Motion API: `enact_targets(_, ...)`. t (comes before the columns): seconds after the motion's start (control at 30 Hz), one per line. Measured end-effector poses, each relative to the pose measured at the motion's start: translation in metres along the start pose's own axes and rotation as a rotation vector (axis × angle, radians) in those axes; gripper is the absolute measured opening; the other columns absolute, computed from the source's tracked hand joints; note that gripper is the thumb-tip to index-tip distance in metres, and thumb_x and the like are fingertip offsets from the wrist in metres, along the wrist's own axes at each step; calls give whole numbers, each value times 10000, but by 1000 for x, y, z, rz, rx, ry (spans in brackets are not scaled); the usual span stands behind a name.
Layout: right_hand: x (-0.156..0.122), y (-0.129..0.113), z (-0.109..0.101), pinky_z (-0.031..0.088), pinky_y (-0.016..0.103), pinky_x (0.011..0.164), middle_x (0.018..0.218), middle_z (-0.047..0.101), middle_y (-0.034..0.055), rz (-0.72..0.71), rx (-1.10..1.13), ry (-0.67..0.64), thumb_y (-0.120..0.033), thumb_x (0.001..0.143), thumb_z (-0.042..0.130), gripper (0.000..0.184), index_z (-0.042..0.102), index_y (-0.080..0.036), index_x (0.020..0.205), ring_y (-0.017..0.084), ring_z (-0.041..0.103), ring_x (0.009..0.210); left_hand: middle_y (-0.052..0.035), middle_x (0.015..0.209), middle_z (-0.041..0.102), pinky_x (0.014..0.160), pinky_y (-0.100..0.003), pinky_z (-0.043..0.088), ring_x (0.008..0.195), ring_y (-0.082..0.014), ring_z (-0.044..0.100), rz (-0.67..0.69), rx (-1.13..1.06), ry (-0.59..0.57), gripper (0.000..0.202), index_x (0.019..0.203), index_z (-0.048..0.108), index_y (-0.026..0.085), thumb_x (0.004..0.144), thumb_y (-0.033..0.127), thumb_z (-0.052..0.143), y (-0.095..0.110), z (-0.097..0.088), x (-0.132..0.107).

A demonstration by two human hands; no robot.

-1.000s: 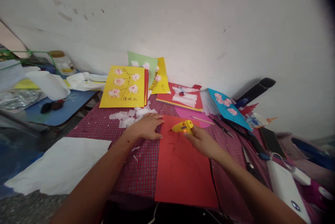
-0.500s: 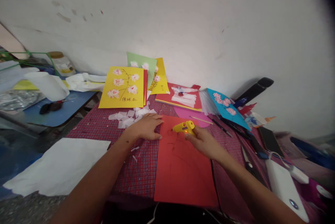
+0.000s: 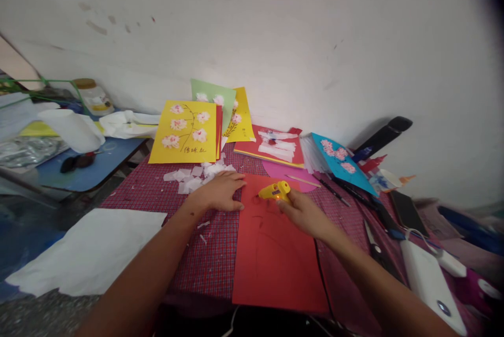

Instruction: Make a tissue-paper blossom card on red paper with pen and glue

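Observation:
A red sheet of paper (image 3: 279,269) with faint dark drawn lines lies in front of me on the checked tablecloth. My right hand (image 3: 303,211) is wrapped round a small yellow hot glue gun (image 3: 274,190) with a lit orange light. Its nozzle points left, at or just over a small drawn mark near the top of the sheet. My left hand (image 3: 223,191) lies with fingers apart, fingertips on the sheet's upper left edge. Torn white paper pieces (image 3: 192,179) are piled just behind that hand.
Yellow flower cards (image 3: 183,137) and a blue one (image 3: 342,161) stand at the back. Scissors (image 3: 376,248), pens (image 3: 334,191) and a white power bank (image 3: 431,284) lie to the right. White paper (image 3: 90,250) is at the left, and a cord runs beside the red sheet.
The glue gun and my right hand have shifted very slightly left. My left hand and the red sheet look the same.

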State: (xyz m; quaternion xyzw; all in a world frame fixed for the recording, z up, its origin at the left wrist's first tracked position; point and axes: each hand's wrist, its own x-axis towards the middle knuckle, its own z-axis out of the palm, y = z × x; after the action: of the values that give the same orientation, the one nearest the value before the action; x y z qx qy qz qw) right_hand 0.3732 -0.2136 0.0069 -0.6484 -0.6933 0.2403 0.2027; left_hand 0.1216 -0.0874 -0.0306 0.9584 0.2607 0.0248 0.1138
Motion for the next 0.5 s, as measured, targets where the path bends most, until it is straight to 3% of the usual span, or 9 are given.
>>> enact_targets(0.37, -8, -3, -7, 374, 257, 543, 667, 568, 0, 3, 36, -3, -343, 949, 457, 196, 577, -202, 885, 161, 527, 600, -135, 1556, 441, 1167, -463, 288, 1390, -319, 441, 10, -9, 10, 659, 1348, 586, 188, 807, 557, 661, 0, 0, 0)
enact_targets(0.5, -11, -1, -8, 382, 260, 562, 737, 613, 22, -9, 7, -2, -355, 954, 457, 215, 588, -193, 896, 172, 559, 652, -136, 1548, 451, 1160, -457, 299, 1384, -323, 449, 8, -12, 10, 657, 1345, 593, 192, 804, 557, 668, 1, -1, -1)
